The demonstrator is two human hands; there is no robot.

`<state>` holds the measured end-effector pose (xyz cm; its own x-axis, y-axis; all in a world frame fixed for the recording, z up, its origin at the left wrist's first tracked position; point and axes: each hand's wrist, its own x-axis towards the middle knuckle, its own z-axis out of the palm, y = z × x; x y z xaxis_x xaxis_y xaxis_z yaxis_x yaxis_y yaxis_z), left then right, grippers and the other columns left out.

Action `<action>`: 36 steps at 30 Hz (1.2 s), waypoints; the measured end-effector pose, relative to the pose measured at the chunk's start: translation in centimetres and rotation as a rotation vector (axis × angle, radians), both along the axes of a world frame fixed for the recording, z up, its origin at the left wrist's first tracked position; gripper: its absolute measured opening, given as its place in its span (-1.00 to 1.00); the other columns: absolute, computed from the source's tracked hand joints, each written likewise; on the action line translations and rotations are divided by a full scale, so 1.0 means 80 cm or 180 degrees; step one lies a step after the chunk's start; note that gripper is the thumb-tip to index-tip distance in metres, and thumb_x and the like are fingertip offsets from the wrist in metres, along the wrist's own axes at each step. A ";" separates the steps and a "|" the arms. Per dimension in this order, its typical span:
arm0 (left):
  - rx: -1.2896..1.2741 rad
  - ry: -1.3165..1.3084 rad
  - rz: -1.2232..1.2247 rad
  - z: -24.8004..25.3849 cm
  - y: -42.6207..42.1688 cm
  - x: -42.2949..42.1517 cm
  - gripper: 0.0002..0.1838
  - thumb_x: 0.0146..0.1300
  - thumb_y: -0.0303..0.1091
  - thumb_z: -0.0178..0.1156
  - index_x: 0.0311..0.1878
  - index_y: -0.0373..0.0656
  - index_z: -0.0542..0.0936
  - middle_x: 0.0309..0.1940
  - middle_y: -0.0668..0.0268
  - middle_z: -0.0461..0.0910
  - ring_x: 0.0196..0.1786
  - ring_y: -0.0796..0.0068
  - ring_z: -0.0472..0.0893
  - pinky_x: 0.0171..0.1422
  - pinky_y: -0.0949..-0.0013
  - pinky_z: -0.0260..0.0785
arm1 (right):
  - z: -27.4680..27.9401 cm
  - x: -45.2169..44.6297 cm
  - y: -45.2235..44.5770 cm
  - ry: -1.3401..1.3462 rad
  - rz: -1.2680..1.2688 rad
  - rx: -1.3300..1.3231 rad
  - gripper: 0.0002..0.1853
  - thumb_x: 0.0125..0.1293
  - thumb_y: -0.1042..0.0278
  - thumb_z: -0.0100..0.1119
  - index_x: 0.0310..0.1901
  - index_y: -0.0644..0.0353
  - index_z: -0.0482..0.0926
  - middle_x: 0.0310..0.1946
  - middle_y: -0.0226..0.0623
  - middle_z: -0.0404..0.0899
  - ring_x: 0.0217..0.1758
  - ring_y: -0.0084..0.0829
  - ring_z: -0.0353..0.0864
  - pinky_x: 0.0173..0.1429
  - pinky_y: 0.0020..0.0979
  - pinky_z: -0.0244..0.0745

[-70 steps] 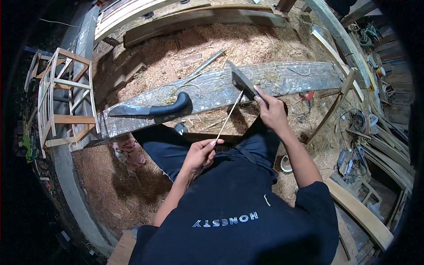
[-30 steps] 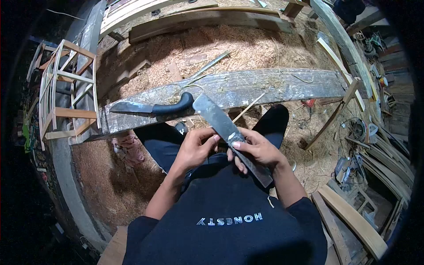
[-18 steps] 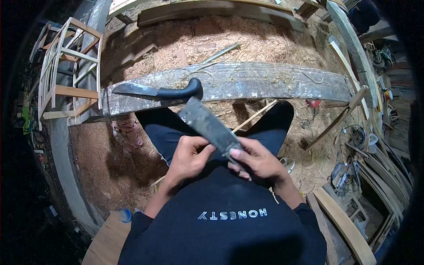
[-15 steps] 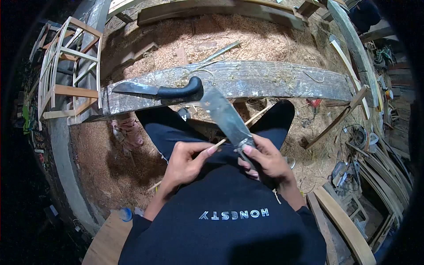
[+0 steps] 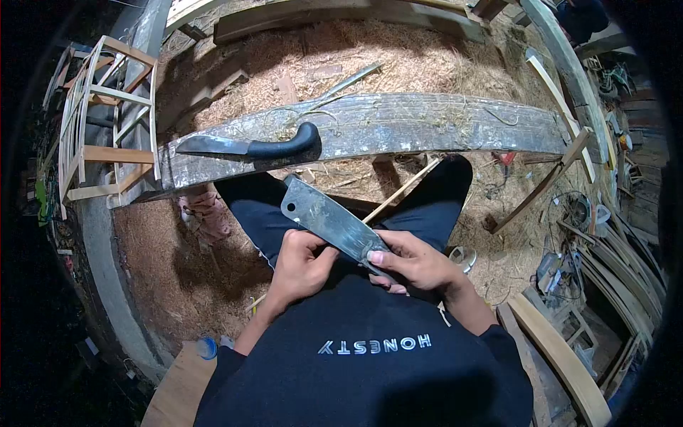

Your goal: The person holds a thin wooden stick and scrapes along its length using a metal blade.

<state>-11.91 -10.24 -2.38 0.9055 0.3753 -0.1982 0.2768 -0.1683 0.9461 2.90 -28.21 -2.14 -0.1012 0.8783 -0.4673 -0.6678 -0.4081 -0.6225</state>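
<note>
My right hand [image 5: 416,260] is wrapped round the handle of a cleaver [image 5: 324,217]. Its broad dark blade, with a hole near the far corner, points up and left across my lap. From behind the blade a thin wooden stick [image 5: 402,191] runs up and right toward my knee. My left hand [image 5: 302,267] is closed just below the blade, with its fingertips partly hidden; the stick's near end lies behind the cleaver there. Beyond my knees, a curved knife [image 5: 242,146] with a black handle rests on a weathered wooden beam [image 5: 398,124].
A slatted wooden frame [image 5: 110,121] stands at the left end of the beam. Wood shavings [image 5: 413,57] cover the ground. Bent strips [image 5: 615,270] and planks [image 5: 558,356] lie at the right. Part of another person [image 5: 580,18] shows at the top right.
The cleaver has swung from steeply upright to a flatter angle, its tip moving left and down over my left hand. My right hand has shifted slightly down and left.
</note>
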 end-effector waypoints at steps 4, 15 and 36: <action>-0.0185 0.0579 0.0101 0.023 -0.003 -0.007 -0.85 0.34 -0.50 0.25 -0.11 -0.32 0.74 -0.55 0.12 0.67 -0.48 0.71 0.52 -0.39 0.43 0.35 | -0.001 0.003 -0.012 0.0031 -0.0264 -0.0038 -0.69 0.61 0.16 0.00 0.17 0.21 0.41 -0.47 -0.42 0.42 -0.63 -0.68 0.33 -0.59 -0.60 0.25; 0.0124 0.0102 -0.0117 0.000 0.002 0.008 -0.88 0.20 -0.52 0.26 -0.24 -0.35 0.72 -0.49 -0.03 0.66 -0.53 0.37 0.66 -0.40 0.35 0.37 | 0.001 0.012 0.008 0.0087 0.0013 0.0057 -0.71 0.61 0.13 0.01 0.09 0.19 0.43 -0.48 -0.43 0.45 -0.62 -0.69 0.33 -0.59 -0.59 0.25; -0.0565 0.0634 0.0252 0.033 0.024 -0.031 -0.83 0.40 -0.42 0.26 -0.16 -0.32 0.77 -0.60 0.38 0.57 -0.53 0.74 0.42 -0.45 0.52 0.22 | 0.021 0.040 -0.026 -0.0090 -0.1813 -0.0558 -0.79 0.58 0.21 0.03 0.05 0.15 0.42 -0.52 -0.36 0.41 -0.70 -0.61 0.31 -0.69 -0.52 0.24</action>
<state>-14.35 -8.31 0.26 0.8113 0.3869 -0.4384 0.4660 0.0249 0.8844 6.10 -30.26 -0.48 0.3779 0.7001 -0.6058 -0.7959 -0.0888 -0.5989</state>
